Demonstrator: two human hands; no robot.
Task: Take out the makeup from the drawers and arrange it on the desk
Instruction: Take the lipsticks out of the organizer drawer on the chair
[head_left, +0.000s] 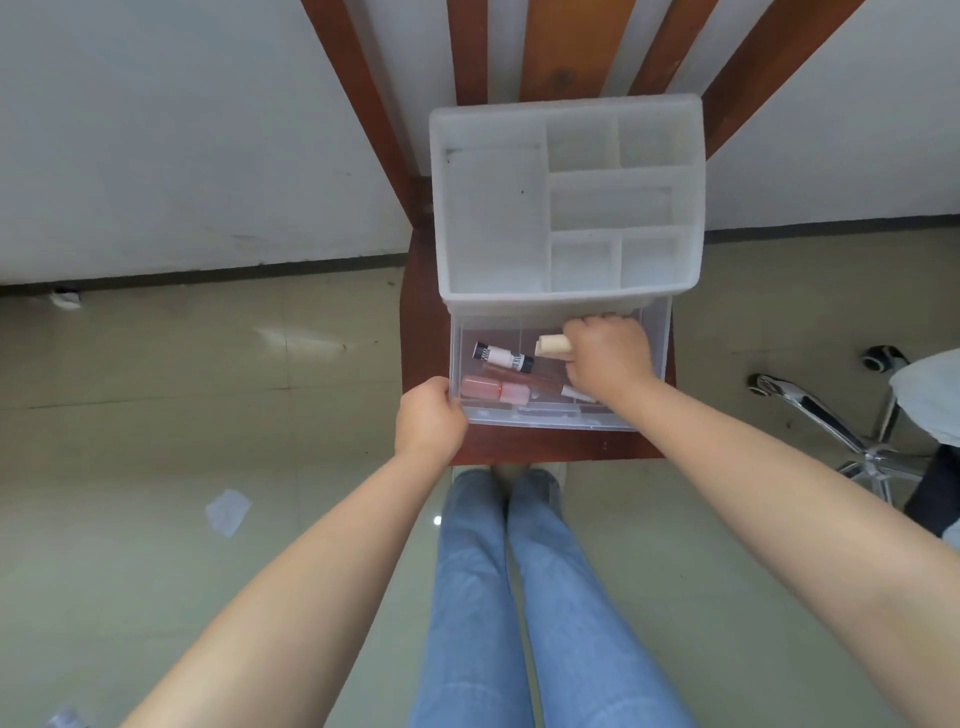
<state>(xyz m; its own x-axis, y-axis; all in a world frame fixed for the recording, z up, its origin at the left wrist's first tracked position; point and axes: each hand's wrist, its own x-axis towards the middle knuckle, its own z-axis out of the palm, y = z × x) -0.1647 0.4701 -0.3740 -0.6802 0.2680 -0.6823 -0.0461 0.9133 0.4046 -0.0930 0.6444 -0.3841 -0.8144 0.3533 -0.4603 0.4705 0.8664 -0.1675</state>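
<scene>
The right hand (608, 356) reaches into the open drawer (652, 358), its fingers curled around a beige tube (553, 345). The left hand (428, 418) grips the drawer's front left corner, fingers bent over the wall. The drawer is clear plastic, pulled out from under a frosted white organizer (566, 200) with empty square compartments on top. Inside lie a black-and-white tube (503, 357), a pink bottle (493, 389) and a slim brown stick (519, 375). All sits on a reddish wooden chair (519, 449).
</scene>
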